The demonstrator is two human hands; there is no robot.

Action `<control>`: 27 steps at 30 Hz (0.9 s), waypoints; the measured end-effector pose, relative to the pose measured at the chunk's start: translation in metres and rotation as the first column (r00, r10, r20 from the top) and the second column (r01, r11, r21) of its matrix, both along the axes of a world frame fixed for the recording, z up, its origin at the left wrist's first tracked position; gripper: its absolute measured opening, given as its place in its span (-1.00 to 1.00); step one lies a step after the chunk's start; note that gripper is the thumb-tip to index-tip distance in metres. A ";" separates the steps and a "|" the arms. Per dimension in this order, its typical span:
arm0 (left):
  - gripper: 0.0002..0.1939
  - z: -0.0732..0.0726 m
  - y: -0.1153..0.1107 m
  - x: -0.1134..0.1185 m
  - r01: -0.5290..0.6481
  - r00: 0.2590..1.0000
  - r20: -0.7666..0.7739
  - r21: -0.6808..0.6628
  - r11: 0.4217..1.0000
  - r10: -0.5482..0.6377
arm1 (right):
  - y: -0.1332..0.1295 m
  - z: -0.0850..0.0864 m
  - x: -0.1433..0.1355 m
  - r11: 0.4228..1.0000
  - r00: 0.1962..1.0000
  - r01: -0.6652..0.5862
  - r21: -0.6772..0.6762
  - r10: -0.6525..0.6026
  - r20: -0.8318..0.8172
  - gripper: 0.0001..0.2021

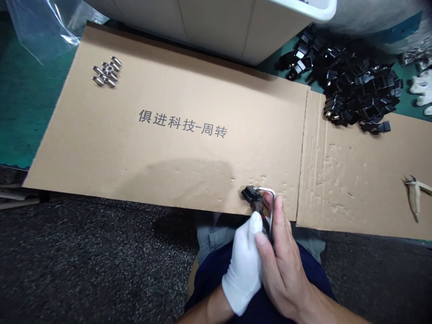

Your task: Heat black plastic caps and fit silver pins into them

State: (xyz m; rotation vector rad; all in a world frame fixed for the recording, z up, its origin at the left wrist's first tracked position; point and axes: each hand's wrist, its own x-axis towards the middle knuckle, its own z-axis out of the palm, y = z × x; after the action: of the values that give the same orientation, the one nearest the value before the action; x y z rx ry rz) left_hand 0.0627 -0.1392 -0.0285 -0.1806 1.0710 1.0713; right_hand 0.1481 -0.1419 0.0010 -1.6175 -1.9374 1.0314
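My left hand (243, 263), in a white glove, is closed around the lower end of a small black part (251, 194) at the front edge of the cardboard. Pressed up beside it, my bare right hand (285, 263) has its fingers against a bent hex key (273, 209). The key's short arm points left and its tip meets the top of the black part. The long arm runs down between my two hands, where its lower end is hidden. What lies inside the gloved palm cannot be seen.
Flat cardboard (182, 162) with printed characters covers the green table (20, 108). Several shiny metal pieces (107, 73) lie at its far left. A heap of black parts (361, 85) is at the back right, near a white bin (216, 27). A yellow-handled tool (413, 198) lies right.
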 end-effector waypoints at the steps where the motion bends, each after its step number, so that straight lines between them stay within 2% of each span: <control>1: -0.74 0.000 -0.002 -0.001 0.012 0.997 -0.081 0.008 1.000 -0.011 | 0.004 -0.001 0.001 0.998 0.999 0.034 0.055 -0.032 -0.024 -0.25; 3: -0.79 0.003 -0.004 -0.004 0.079 0.961 -0.267 0.043 0.996 -0.064 | 0.014 -0.001 0.003 0.983 0.996 0.076 0.167 -0.067 -0.060 -0.30; 5: -0.75 0.007 -0.004 -0.006 0.145 0.933 -0.340 0.064 0.987 -0.115 | 0.022 -0.001 0.005 0.967 0.995 0.080 0.241 -0.065 -0.070 -0.32; 7: -0.62 0.010 -0.003 -0.007 0.186 0.946 -0.281 0.061 0.981 -0.162 | 0.028 0.000 0.007 0.958 0.995 0.089 0.271 -0.072 -0.074 -0.34; 10: -0.45 0.009 -0.001 -0.005 0.167 0.981 -0.105 0.059 0.984 -0.160 | 0.032 0.000 0.010 0.956 0.991 0.103 0.274 -0.074 -0.115 -0.37; 13: -0.39 0.002 -0.004 -0.002 0.109 0.994 -0.014 0.049 0.993 -0.108 | 0.035 -0.004 0.011 0.941 0.990 0.059 0.333 -0.012 -0.143 -0.36; 16: -0.36 -0.003 -0.006 -0.002 0.089 0.996 0.008 0.047 0.995 -0.089 | 0.038 -0.006 0.011 0.914 0.993 0.050 0.403 -0.003 -0.117 -0.33; 18: -0.35 -0.003 -0.006 -0.005 0.099 0.994 0.031 0.069 0.993 -0.102 | 0.040 -0.004 0.010 0.921 0.992 0.069 0.384 -0.024 -0.120 -0.34; 21: -0.35 0.001 -0.003 -0.010 0.168 0.984 0.036 0.099 0.981 -0.172 | 0.041 0.005 0.010 0.954 0.987 0.104 0.280 -0.065 -0.146 -0.43; 24: -0.35 0.004 0.000 -0.015 0.234 0.972 -0.050 0.105 0.966 -0.230 | 0.040 0.012 0.009 0.972 0.981 0.129 0.197 -0.096 -0.170 -0.48; 27: -0.42 0.004 0.000 -0.017 0.253 0.949 -0.221 0.112 0.961 -0.224 | 0.037 0.011 0.008 0.968 0.983 0.127 0.218 -0.093 -0.159 -0.46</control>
State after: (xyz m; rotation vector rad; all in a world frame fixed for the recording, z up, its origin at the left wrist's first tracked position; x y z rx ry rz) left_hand 0.0457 -0.1397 -0.0249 0.1738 1.1666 0.9540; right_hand 0.1561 -0.1046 0.0123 -1.4614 -1.7743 0.8274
